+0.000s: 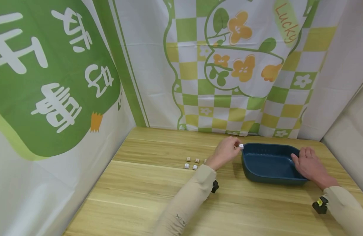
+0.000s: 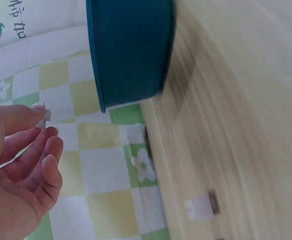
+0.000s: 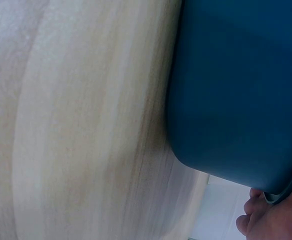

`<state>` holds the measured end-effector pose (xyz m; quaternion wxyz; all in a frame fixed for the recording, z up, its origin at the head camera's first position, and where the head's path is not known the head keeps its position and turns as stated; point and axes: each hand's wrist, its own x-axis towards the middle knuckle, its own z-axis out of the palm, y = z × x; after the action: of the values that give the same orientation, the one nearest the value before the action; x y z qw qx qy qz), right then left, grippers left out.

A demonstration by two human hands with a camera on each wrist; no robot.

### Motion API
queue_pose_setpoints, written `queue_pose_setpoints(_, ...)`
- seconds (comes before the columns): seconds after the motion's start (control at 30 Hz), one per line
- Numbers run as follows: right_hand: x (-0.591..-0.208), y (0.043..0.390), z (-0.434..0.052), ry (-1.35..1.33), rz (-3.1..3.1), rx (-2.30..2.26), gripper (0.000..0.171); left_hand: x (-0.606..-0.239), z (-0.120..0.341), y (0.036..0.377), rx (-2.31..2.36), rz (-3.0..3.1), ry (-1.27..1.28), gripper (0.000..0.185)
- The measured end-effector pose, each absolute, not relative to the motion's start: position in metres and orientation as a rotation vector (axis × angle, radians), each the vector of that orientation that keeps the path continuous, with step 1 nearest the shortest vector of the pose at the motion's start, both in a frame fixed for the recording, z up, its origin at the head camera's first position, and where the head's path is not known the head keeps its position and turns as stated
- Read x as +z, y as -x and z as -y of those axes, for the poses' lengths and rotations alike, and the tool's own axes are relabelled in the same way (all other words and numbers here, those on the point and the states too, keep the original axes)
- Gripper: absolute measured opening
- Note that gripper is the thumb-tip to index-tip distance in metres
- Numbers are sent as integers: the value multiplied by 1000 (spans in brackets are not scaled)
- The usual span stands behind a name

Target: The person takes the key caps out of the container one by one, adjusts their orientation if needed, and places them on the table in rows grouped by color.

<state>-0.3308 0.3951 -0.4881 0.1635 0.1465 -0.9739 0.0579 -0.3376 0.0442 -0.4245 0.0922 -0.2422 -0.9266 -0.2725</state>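
Holding now: we pinch one small white cube (image 1: 241, 146) between thumb and fingertip of our left hand (image 1: 225, 152), right at the far left corner of the blue tub (image 1: 270, 177), over its rim.
Left fingers: curled round the cube; the left wrist view shows the cube (image 2: 45, 118) at the fingertips (image 2: 50, 131), with the tub wall (image 2: 128, 50) just beyond.
Right hand: our right hand (image 1: 308, 163) rests on the tub's right rim, fingers laid fairly straight over the edge, steadying it; the right wrist view shows only fingertips (image 3: 266, 220) against the tub (image 3: 241, 90).
Done so far: we judge little is finished; no cube can be seen inside the tub from the head view.
Left to do: four small cubes (image 1: 191, 163), two tan and two white, sit on the wooden table (image 1: 134, 196) just left of our left wrist; a fifth may be hidden behind it.
Backdrop: a green and yellow printed cloth (image 1: 228, 82) hangs at the far side.
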Motion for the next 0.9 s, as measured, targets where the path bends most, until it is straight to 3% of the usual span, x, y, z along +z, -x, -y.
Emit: queue_pose_setpoints(0.9,-486,329,-394,-427,2816,181,59,-432,4,324,-753,2891,764,14)
